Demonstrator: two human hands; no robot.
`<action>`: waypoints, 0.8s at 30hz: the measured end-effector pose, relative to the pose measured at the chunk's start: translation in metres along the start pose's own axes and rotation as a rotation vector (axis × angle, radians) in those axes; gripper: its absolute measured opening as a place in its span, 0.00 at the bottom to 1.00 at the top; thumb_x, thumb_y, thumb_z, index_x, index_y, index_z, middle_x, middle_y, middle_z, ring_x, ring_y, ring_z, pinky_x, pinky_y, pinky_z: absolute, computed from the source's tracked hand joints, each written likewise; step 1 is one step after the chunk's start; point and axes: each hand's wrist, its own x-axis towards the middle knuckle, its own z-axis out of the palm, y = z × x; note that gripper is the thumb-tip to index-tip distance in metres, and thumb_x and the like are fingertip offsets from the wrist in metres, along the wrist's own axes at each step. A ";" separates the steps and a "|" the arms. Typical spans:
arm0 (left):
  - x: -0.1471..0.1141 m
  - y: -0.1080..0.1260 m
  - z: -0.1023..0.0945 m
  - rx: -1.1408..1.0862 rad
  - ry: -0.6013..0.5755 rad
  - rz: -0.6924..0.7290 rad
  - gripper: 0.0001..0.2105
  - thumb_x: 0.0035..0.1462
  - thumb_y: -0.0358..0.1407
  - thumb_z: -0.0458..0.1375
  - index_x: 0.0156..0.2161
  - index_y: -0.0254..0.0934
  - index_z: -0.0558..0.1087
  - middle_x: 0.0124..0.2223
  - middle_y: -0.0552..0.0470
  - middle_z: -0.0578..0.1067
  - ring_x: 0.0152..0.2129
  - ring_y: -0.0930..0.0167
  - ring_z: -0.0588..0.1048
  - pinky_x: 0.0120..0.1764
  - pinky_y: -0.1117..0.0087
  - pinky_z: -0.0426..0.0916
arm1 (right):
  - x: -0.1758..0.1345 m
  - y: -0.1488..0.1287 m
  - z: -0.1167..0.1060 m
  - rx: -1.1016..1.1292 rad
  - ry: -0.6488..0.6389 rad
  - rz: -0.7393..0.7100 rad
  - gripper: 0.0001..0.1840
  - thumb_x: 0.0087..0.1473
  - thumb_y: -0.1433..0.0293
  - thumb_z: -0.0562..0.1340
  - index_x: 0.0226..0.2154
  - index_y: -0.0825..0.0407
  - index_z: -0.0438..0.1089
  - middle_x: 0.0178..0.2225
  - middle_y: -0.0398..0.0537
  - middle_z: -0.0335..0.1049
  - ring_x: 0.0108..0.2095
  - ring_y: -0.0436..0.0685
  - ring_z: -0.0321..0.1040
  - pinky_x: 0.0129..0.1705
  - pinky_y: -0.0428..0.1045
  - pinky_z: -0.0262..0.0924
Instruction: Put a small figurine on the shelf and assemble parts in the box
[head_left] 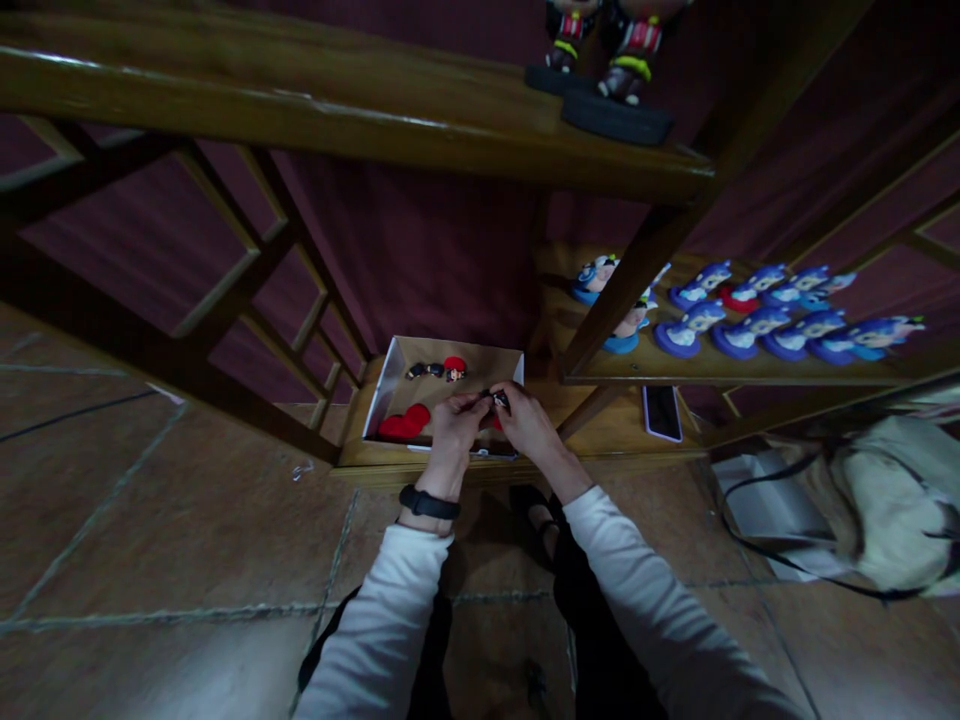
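Small dark piece pinched between both hands over the box

Small dark piece (500, 400) sits above the cardboard box (397, 375) on the bottom shelf (600, 440). Left hand (457, 418) and right hand (529, 420) meet at it, fingertips closed on it, wrists angled inward, forearms extended forward and down. Red heart shapes (403, 424) lie just left of the left hand.

Two hands (457, 420), one box (390, 385).

Blue figurines (757, 315) above a phone (662, 412)
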 end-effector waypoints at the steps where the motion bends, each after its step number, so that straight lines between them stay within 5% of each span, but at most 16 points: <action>1: 0.001 0.000 0.000 0.009 0.011 -0.020 0.11 0.34 0.33 0.67 0.25 0.31 0.72 0.22 0.53 0.73 0.19 0.74 0.71 0.28 0.70 0.70 | 0.000 0.000 -0.001 0.016 -0.004 -0.002 0.15 0.53 0.75 0.52 0.43 0.49 0.62 0.42 0.48 0.67 0.44 0.54 0.65 0.47 0.50 0.58; 7: 0.005 0.002 -0.002 -0.112 0.062 -0.081 0.11 0.34 0.28 0.66 0.25 0.32 0.69 0.23 0.55 0.73 0.21 0.74 0.73 0.30 0.68 0.72 | 0.003 0.008 0.002 0.302 0.085 0.117 0.25 0.49 0.68 0.59 0.50 0.47 0.57 0.43 0.46 0.68 0.42 0.53 0.67 0.46 0.51 0.61; 16: 0.009 0.002 0.000 -0.314 0.000 -0.324 0.03 0.47 0.23 0.58 0.29 0.32 0.70 0.26 0.51 0.75 0.23 0.74 0.74 0.34 0.68 0.72 | 0.008 0.008 0.015 0.932 0.162 0.369 0.15 0.38 0.64 0.66 0.30 0.50 0.63 0.25 0.38 0.69 0.21 0.48 0.63 0.29 0.47 0.61; 24: 0.013 0.002 -0.005 -0.276 -0.020 -0.374 0.05 0.48 0.22 0.57 0.30 0.32 0.71 0.27 0.50 0.75 0.25 0.73 0.74 0.36 0.67 0.72 | 0.008 0.007 0.008 0.912 0.077 0.357 0.14 0.35 0.63 0.68 0.25 0.52 0.68 0.24 0.41 0.70 0.25 0.50 0.66 0.33 0.47 0.61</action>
